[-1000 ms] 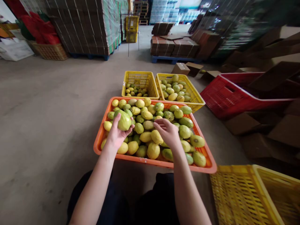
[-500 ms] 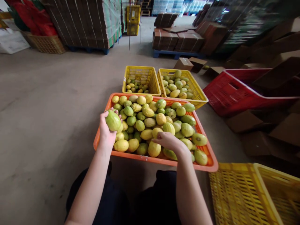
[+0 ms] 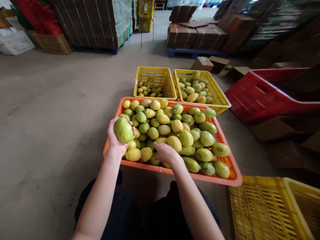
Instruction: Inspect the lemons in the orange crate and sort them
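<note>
My left hand [image 3: 114, 135] is closed round a large, smooth green-yellow fruit [image 3: 123, 130], held above the left side of a shallow orange crate [image 3: 217, 180]. That crate is filled with similar fruits, round to oval, green to yellow, some faintly ribbed. Over the front middle of the pile is my right hand [image 3: 165, 153], palm down, its fingers reaching left and partly apart. It holds nothing that I can see. Just beyond its knuckles lies a yellow fruit [image 3: 174, 143], and a greenish one [image 3: 155, 160] sits below its fingertips.
Behind the orange crate stand two yellow crates, the left [image 3: 170, 86] and the right [image 3: 220, 95], both with fruit inside. A red crate [image 3: 247, 95] and cardboard boxes [image 3: 272, 130] lie at right. Another yellow crate [image 3: 257, 206] is near front right. Loaded pallets [image 3: 197, 52] stand farther back.
My right hand has moved left across the pile, and its fingers have opened out from a curled pose. My left hand still holds the green-yellow fruit. The view has shifted slightly.
</note>
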`<state>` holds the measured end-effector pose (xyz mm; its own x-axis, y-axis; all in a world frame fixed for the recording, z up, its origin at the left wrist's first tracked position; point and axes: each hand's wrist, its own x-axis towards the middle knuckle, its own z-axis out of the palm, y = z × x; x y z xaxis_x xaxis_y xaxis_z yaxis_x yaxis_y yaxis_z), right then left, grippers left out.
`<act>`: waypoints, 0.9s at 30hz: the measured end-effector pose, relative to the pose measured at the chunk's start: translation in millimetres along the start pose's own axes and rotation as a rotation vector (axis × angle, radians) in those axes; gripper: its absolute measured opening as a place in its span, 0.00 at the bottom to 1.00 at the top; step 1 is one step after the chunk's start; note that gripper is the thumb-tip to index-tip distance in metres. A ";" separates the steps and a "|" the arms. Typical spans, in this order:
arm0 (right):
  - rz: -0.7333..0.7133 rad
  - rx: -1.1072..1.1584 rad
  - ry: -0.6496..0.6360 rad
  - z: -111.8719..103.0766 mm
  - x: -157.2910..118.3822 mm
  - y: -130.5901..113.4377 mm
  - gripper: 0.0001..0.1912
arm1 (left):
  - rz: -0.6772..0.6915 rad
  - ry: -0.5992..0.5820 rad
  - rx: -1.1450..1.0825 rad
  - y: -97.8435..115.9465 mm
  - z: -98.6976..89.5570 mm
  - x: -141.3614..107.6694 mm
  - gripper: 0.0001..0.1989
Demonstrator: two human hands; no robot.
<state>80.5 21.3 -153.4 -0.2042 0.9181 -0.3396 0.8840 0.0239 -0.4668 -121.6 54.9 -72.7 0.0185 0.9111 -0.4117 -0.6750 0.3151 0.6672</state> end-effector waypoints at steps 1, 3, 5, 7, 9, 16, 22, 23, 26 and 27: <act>-0.009 -0.032 -0.037 3.8 2.0 -6.3 0.22 | -0.010 0.010 -0.005 1.2 -0.5 0.3 0.17; -0.020 -0.089 -0.103 11.4 8.2 -17.8 0.27 | -0.029 0.028 -0.004 3.5 -2.5 1.8 0.16; -0.016 -0.155 -0.174 17.4 16.7 -26.6 0.30 | -0.037 0.033 0.011 5.3 -5.7 4.3 0.16; -0.010 -0.213 -0.241 20.8 25.3 -32.3 0.32 | -0.040 0.026 0.014 6.8 -9.0 6.7 0.16; -0.015 -0.259 -0.289 21.4 31.8 -35.4 0.33 | -0.049 0.024 -0.008 8.7 -11.2 8.2 0.15; -0.045 -0.349 -0.323 19.2 36.7 -37.2 0.32 | -0.160 0.117 -0.168 19.9 -7.8 1.8 0.12; -0.052 -0.368 -0.352 13.7 38.6 -36.6 0.35 | -0.175 0.139 -0.222 25.5 -8.7 -2.3 0.12; -0.054 -0.365 -0.342 11.1 37.9 -36.1 0.34 | -0.179 0.147 -0.227 25.7 -9.2 -2.2 0.12; -0.071 -0.341 -0.306 5.0 35.4 -35.2 0.23 | -0.182 0.159 -0.234 24.8 -9.7 -1.4 0.12; -0.075 -0.331 -0.300 5.0 35.2 -35.4 0.23 | -0.180 0.161 -0.235 24.2 -9.5 -1.2 0.11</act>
<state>39.9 50.8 -152.9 -0.3422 0.7549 -0.5595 0.9391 0.2560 -0.2291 -144.9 59.0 -62.0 0.0486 0.7870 -0.6150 -0.8233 0.3802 0.4214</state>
